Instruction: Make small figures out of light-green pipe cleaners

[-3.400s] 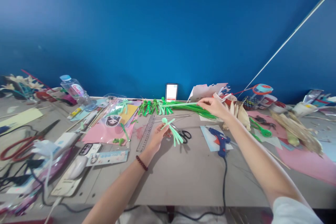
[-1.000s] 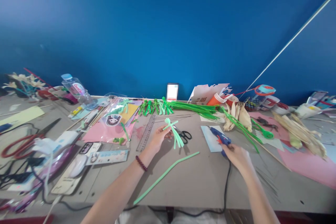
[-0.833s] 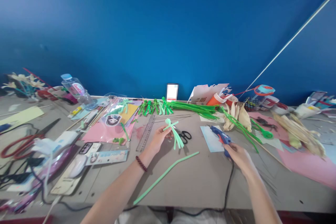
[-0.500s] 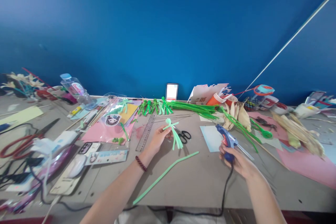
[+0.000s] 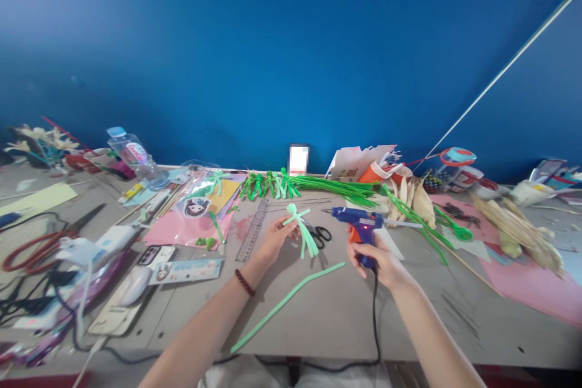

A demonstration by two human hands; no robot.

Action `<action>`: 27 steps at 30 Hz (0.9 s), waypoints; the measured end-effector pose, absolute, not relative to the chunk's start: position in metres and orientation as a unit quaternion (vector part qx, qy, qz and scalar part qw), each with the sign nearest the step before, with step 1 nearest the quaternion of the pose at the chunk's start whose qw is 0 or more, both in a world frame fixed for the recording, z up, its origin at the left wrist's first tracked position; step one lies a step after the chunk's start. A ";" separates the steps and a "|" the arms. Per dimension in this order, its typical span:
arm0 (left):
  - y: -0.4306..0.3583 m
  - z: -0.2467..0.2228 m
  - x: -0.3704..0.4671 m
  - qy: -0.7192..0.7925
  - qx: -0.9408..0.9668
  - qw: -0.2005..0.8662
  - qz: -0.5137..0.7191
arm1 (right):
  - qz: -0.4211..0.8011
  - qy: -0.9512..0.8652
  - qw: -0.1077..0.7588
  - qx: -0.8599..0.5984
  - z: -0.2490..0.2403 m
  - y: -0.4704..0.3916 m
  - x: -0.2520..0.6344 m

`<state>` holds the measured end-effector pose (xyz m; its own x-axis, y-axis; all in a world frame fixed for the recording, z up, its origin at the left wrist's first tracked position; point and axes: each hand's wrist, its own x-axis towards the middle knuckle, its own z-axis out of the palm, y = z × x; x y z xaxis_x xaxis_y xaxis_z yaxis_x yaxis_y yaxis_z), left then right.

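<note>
Between the fingers of my left hand (image 5: pixel 276 236) is a pale green pipe-cleaner figure (image 5: pixel 297 216), upright, with a round head, two arms and several hanging strands. My right hand (image 5: pixel 373 254) is wrapped round the handle of a blue glue gun (image 5: pixel 359 217) with an orange trigger. Its nozzle points left toward the figure, with a gap between them. Black-handled scissors (image 5: pixel 323 234) lie partly hidden behind the figure. A loose pale green pipe cleaner (image 5: pixel 286 300) lies bent on the table in front of my hands.
Behind my hands lie several finished green figures (image 5: pixel 268 184) and a bundle of green pipe cleaners (image 5: pixel 339 188). A clear ruler (image 5: pixel 253 230) is left of them. The glue gun's black cord (image 5: pixel 375 315) runs over the table's front edge. Dried husks (image 5: pixel 518 230) lie right.
My right hand has moved left with the glue gun and turned it, so its nozzle now faces the figure. My left hand and the figure have stayed almost still.
</note>
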<state>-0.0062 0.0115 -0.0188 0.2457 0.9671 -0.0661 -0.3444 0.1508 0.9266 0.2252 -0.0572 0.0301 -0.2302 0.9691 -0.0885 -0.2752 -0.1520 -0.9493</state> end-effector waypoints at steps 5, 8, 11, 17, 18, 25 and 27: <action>0.012 -0.019 -0.006 0.360 0.427 0.668 0.491 | 0.716 -0.442 0.437 -0.319 0.015 -0.053 0.213; 0.011 -0.018 -0.006 0.355 0.432 0.667 0.492 | 0.720 -0.449 0.444 -0.287 0.003 -0.054 0.212; 0.010 -0.017 -0.004 0.357 0.442 0.664 0.487 | 0.694 -0.442 0.460 -0.333 -0.003 -0.053 0.210; 0.005 -0.011 -0.001 0.387 0.452 0.645 0.481 | 0.626 -0.464 0.443 -0.444 -0.003 -0.050 0.207; 0.005 -0.011 -0.001 0.389 0.454 0.641 0.481 | 0.615 -0.471 0.436 -0.458 -0.003 -0.050 0.206; 0.007 -0.014 0.000 0.399 0.482 0.616 0.478 | 0.549 -0.526 0.417 -0.498 -0.009 -0.050 0.206; 0.007 -0.015 0.000 0.400 0.483 0.614 0.478 | 0.544 -0.532 0.416 -0.498 -0.011 -0.050 0.206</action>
